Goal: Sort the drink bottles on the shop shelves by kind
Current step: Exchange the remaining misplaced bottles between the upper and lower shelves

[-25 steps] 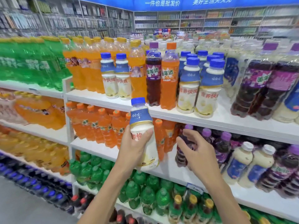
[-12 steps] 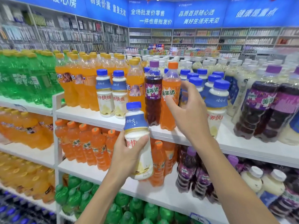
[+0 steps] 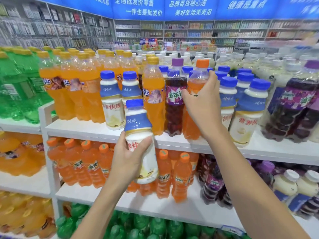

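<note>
Orange-capped bottle (image 3: 199, 76), at one o'clock from the milk drink (image 3: 138, 121) held in the left hand (image 3: 126, 161), is clasped by the right hand (image 3: 204, 107) (next, probably: lift it straight out).

A: The left hand (image 3: 127, 163) grips the blue-capped milk bottle (image 3: 139, 125), upright before the top shelf (image 3: 96, 130).
B: And the right hand (image 3: 203, 107) wraps the orange soda bottle (image 3: 198, 73), just beside the grape bottle (image 3: 175, 107)!

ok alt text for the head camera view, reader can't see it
A person's left hand holds a blue-capped milk drink bottle while the right hand grips an orange-capped soda bottle standing on a white shop shelf beside a purple-capped grape soda bottle. Rows of other bottled drinks fill the shelves around them.
</note>
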